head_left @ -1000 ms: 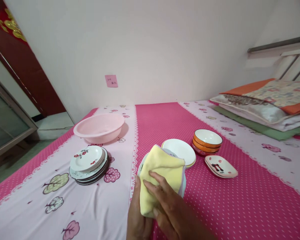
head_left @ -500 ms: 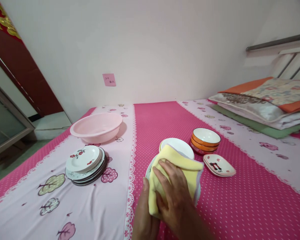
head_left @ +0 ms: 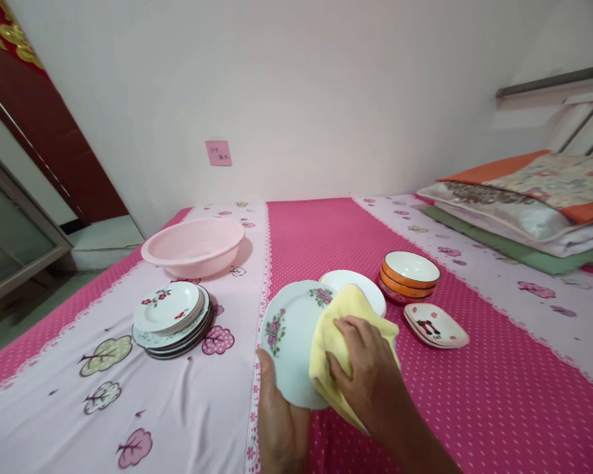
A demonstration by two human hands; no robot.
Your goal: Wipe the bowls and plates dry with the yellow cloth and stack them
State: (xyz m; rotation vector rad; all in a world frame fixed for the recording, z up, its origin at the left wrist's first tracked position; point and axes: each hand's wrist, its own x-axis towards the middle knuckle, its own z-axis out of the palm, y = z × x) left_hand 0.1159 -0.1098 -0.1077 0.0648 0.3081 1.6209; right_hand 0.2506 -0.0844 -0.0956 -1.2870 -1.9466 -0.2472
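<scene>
My left hand (head_left: 280,421) grips the near rim of a white plate with purple flowers (head_left: 289,339), holding it tilted above the bed. My right hand (head_left: 368,372) is closed on a folded yellow cloth (head_left: 333,336) and presses it against the right half of that plate. The plate's left half shows bare. Just behind the cloth lies a plain white plate (head_left: 360,289) on the pink dotted bedsheet (head_left: 474,408).
A stack of flowered plates (head_left: 172,319) sits at the left, with a pink plastic basin (head_left: 194,245) behind it. Orange bowls (head_left: 409,273) are stacked at the right, a small square dish (head_left: 435,326) in front of them. Folded bedding (head_left: 524,204) lies at the far right.
The yellow cloth has slid from the left across to the right side of the plate under my right hand, uncovering the flowered left half. My left hand keeps its hold on the rim.
</scene>
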